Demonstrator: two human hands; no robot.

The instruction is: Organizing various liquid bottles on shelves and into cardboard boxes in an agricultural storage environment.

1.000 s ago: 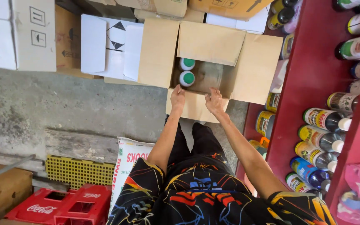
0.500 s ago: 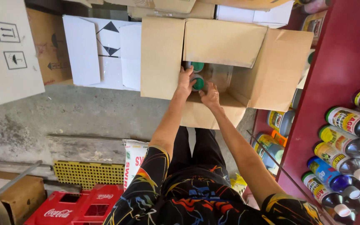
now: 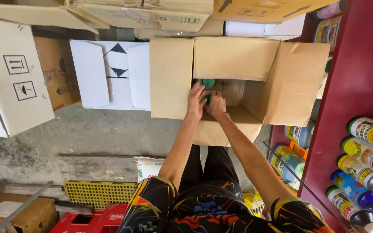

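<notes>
Open brown cardboard box point(image 3: 238, 82) sits on the floor ahead, both hands inside: left hand point(image 3: 195, 100) beside right hand point(image 3: 216, 105), at two green-capped bottles point(image 3: 207, 83) in its left part. White cardboard carton point(image 3: 104, 75) just left of it. Red shelf of labelled bottles point(image 3: 368, 146) right. Red plastic crate point(image 3: 91, 220) near, lower left.

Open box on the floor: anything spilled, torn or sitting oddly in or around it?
Nothing stands out. The box has all four flaps folded out, unripped. Both hands, left hand and right hand, are inside at a green-capped bottle. No spill shows on the floor. The box's inside is dim, so that part is unclear.
</notes>
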